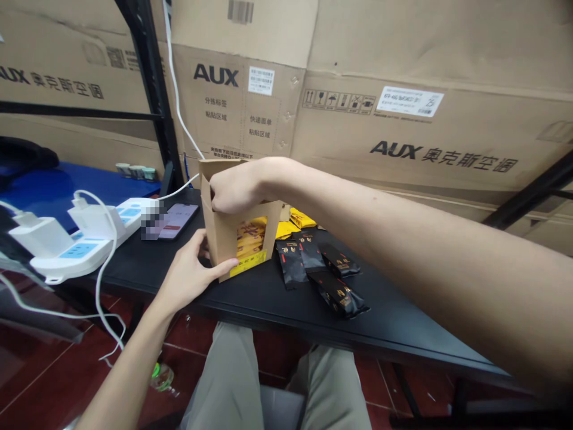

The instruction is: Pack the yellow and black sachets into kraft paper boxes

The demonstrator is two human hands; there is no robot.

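A brown cardboard box (212,233) with a clear front window stands upright on the black table, its top flaps raised. Yellow packets (250,236) show through the window. My left hand (192,263) grips the box at its lower left corner, thumb on the front and fingers round the side. From above, my right hand (237,188) reaches down into the box opening; its fingers are hidden inside, so what they hold does not show. Several black sachets (308,254) with gold print lie right of the box. More yellow packets (302,218) lie behind them, partly covered by my right forearm.
A white power strip (67,257) with chargers and loose cables lies at the left, beside a phone (172,221). Large AUX cartons (358,137) stand behind the black table (264,298). A black metal frame post (152,77) rises at the back left. A bottle (162,376) is on the floor.
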